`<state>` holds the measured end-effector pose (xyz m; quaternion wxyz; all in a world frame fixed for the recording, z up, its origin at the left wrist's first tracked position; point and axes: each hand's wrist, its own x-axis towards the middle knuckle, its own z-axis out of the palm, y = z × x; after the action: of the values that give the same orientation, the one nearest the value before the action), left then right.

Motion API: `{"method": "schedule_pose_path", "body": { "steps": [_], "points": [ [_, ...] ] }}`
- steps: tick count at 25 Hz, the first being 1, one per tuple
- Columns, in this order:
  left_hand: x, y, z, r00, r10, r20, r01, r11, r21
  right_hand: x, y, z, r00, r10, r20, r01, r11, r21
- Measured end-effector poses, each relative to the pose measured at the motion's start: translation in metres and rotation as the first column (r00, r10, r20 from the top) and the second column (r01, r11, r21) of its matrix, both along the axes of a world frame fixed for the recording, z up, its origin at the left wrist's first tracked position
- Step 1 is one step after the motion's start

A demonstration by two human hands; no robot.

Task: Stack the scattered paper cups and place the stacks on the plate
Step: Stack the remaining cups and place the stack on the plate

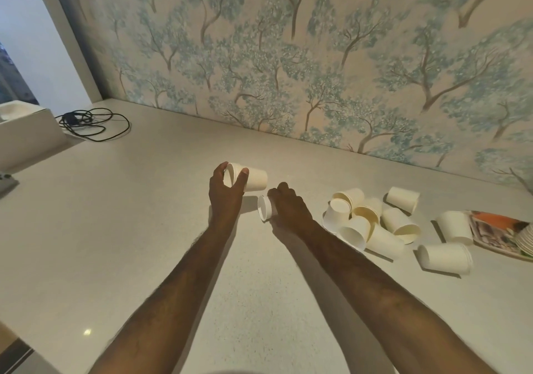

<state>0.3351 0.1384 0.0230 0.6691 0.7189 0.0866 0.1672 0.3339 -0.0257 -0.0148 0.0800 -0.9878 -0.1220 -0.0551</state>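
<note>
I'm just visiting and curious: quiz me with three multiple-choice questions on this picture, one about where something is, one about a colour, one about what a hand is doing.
1. Where does the black cable lie?
A. Far left of the counter, near the wall
B. Among the loose cups
C. Under the right arm

2. What colour are the loose cups on the counter?
A. Red
B. White to cream
C. Black

3. What is the left hand doing?
A. Resting flat on the counter
B. Pointing at the wall
C. Gripping a cup stack lying sideways

Answers:
1. A, the coiled cable sits at the counter's far left, away from every cup.
2. B, every cup in the pile is pale white or cream.
3. C, thumb and fingers curl round the rim of the cup stack, while the right hand holds a single cup.
</note>
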Motion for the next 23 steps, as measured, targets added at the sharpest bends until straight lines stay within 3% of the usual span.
{"method": "schedule_pose_path", "body": {
  "steps": [5, 13, 23],
  "points": [
    [-0.003, -0.01, 0.002, 1.0, -0.015, 0.007, 0.015, 1.0, -0.004, -0.013, -0.017, -0.005, 0.998, -0.051, 0.048, 0.039, 0.97, 0.238],
    [-0.012, -0.016, 0.005, 1.0, -0.026, 0.009, 0.026, 1.0, 0.0, -0.013, -0.018, 0.002, 0.997, -0.038, -0.073, 0.042, 0.998, 0.056],
    [-0.021, -0.024, 0.001, 0.998, -0.067, 0.001, 0.067, 0.997, -0.037, -0.033, -0.053, 0.019, 0.999, -0.037, 0.017, 0.03, 0.952, 0.304]
  ]
}}
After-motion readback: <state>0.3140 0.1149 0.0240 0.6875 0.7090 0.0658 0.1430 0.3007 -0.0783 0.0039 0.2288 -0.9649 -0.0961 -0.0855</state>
